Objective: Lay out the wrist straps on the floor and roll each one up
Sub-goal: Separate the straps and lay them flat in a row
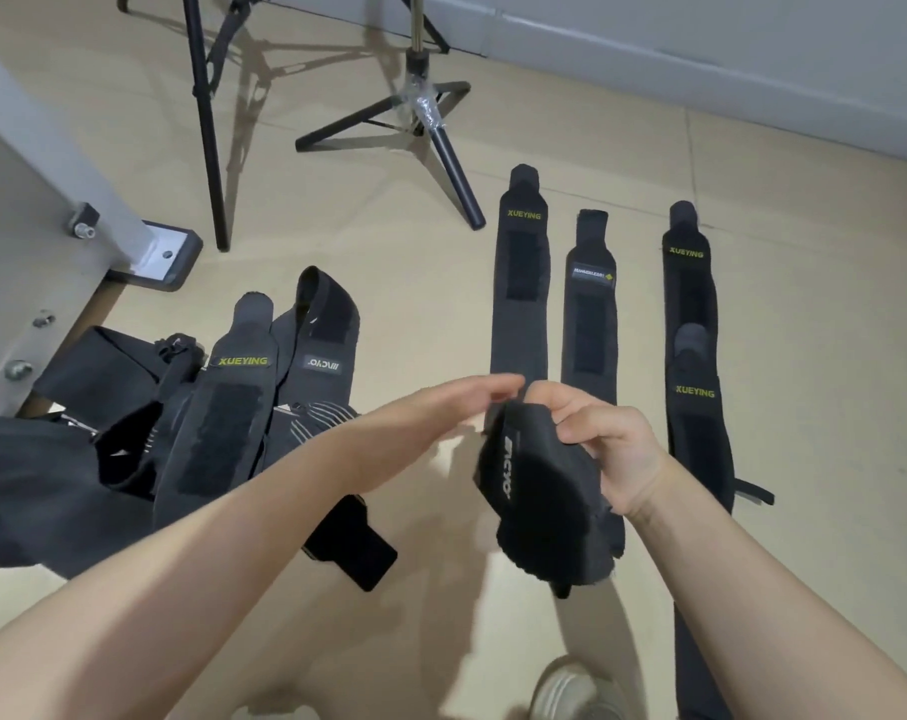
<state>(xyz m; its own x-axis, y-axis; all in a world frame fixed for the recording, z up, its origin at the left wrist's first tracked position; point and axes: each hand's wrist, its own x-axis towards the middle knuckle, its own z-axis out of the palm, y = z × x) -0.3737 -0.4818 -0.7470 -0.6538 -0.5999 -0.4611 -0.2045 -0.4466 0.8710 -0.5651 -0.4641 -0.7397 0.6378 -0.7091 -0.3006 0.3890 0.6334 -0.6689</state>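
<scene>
Head view shows the right hand (597, 439) pinching a black wrist strap (539, 491) that hangs toward the floor (415, 241), while the left hand (441, 413), fingers loose, reaches in just beside its top end.

A beige tiled floor (378, 241) fills most of the frame, with thin grout lines crossing it. A pale grey wall (701, 54) runs along the upper right. Two black tripod stands (430, 122) rise at the top centre, casting shadows. A grey metal furniture leg (129, 236), bolted, occupies the left edge.
</scene>
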